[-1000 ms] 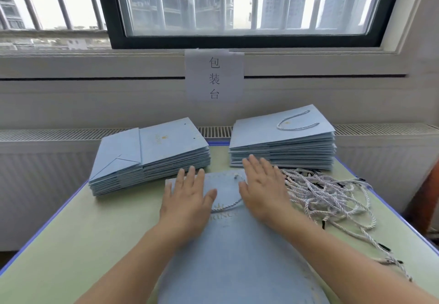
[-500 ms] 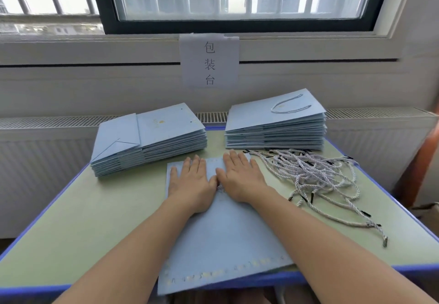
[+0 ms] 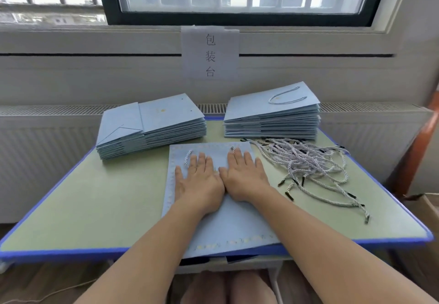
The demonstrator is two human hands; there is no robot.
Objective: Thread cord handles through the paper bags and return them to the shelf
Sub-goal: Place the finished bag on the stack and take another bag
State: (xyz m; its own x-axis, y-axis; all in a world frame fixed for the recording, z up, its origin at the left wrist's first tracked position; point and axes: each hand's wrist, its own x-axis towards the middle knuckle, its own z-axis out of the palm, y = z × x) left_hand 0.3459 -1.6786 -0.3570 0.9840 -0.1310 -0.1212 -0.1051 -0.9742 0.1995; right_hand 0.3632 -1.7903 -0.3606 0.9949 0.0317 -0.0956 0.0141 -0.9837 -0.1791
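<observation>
Since half a second ago both hands have slid a little nearer on the flat paper bag (image 3: 215, 227), uncovering its far strip, where two cord ends now show: one cord end (image 3: 188, 158) by the left fingers, another (image 3: 232, 149) at the right fingertips. The left hand (image 3: 198, 180) and right hand (image 3: 244, 175) lie palm-down side by side, thumbs nearly touching, fingers straight and only slightly spread, pressing the bag and gripping nothing. The bag lies mid-worktop (image 3: 90, 208); its near edge overhangs the blue front rim, its far edge stops just short of the two stacks. A stack of bags without handles (image 3: 152, 125) stands far left; a stack of handled bags (image 3: 272, 116) stands far right. Loose cord handles (image 3: 308, 166) sprawl just right of the bag, close to the right hand. Bare green surface lies to the left of the bag.
</observation>
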